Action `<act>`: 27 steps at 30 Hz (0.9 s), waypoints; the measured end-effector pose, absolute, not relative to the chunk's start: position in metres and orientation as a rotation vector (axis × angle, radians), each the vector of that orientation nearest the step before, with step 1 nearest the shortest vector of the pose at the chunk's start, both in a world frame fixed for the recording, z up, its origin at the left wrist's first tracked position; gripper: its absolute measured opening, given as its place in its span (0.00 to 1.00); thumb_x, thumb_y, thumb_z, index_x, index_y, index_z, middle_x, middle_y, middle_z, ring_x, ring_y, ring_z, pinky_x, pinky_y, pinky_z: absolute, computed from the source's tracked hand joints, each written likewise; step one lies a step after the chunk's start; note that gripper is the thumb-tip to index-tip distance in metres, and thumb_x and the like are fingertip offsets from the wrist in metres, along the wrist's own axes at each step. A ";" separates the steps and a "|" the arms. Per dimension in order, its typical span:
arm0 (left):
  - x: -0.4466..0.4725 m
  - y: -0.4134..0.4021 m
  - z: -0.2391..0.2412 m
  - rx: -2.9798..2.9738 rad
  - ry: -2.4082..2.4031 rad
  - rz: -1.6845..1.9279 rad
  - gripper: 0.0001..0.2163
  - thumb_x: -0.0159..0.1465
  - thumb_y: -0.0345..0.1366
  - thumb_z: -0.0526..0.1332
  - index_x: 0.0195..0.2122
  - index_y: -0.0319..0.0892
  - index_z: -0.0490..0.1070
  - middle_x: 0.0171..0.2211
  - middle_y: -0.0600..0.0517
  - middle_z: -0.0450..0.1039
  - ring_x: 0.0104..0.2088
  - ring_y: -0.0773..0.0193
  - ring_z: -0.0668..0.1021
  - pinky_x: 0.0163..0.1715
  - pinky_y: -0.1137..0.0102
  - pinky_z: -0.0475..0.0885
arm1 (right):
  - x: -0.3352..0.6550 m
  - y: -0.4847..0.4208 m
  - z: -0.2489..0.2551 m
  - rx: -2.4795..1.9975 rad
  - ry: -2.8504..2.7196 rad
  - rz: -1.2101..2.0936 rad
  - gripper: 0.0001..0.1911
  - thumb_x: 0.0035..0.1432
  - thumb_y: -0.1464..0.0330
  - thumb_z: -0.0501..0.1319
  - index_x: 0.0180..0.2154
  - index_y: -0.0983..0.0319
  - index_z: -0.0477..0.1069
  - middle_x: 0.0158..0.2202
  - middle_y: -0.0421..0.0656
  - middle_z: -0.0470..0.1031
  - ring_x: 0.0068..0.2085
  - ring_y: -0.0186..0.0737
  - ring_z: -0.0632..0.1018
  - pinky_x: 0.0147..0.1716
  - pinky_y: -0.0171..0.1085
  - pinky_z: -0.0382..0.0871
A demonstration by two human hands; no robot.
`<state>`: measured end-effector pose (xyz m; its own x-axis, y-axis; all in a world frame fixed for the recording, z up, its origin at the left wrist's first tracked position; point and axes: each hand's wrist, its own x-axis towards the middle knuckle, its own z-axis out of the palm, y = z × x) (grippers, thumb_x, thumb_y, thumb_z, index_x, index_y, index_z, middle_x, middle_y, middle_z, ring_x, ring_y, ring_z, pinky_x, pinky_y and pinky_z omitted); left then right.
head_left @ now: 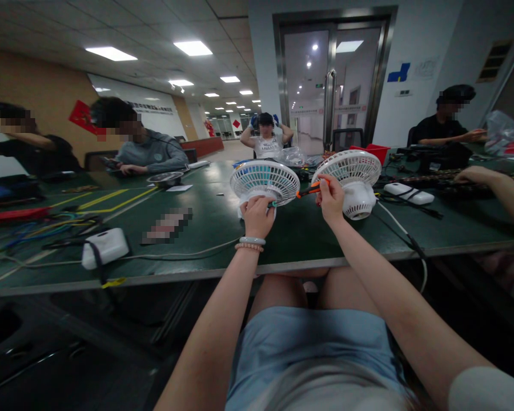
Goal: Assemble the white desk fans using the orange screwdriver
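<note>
My left hand (257,216) is closed around the base of a small white fan (264,181) with a round grille and blue blades, held just above the green table (308,234). My right hand (330,198) grips an orange-handled screwdriver (309,189) whose tip points left at the fan's grille edge. A second white fan (352,177) stands right behind my right hand on the table.
A white power adapter (105,246) with cables lies at the left, another white box (409,193) at the right. Several people sit around the table; a co-worker's arm (492,182) reaches in from the right. A red bin (374,151) stands at the back.
</note>
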<state>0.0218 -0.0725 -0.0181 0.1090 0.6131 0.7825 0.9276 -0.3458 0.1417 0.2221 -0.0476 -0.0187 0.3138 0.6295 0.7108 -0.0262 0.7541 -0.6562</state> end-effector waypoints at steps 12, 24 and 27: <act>0.021 -0.073 -0.018 -2.013 -1.496 -1.102 0.10 0.58 0.32 0.55 0.39 0.47 0.71 0.41 0.52 0.75 0.49 0.57 0.69 0.48 0.58 0.53 | 0.225 -0.045 -0.021 -0.538 -1.140 0.590 0.20 0.57 0.59 0.46 0.45 0.61 0.67 0.15 0.33 0.56 0.16 0.30 0.60 0.17 0.33 0.56; 0.020 -0.071 -0.017 -2.017 -1.473 -1.116 0.10 0.57 0.33 0.56 0.39 0.48 0.70 0.41 0.51 0.75 0.49 0.56 0.69 0.48 0.57 0.52 | 0.225 -0.043 -0.015 -0.658 -1.079 0.573 0.17 0.54 0.53 0.53 0.34 0.60 0.66 0.16 0.32 0.62 0.16 0.28 0.64 0.16 0.30 0.58; 0.020 -0.071 -0.016 -2.014 -1.470 -1.122 0.10 0.58 0.33 0.55 0.39 0.47 0.71 0.41 0.51 0.75 0.49 0.55 0.69 0.49 0.57 0.52 | 0.225 -0.040 -0.015 -0.681 -1.068 0.541 0.17 0.52 0.52 0.55 0.29 0.60 0.62 0.16 0.31 0.61 0.17 0.28 0.64 0.18 0.30 0.60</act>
<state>0.0201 -0.0710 -0.0158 0.1227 0.5968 0.7930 0.9221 -0.3640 0.1313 0.2253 -0.0401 -0.0152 0.3898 0.6949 0.6043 -0.0757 0.6782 -0.7310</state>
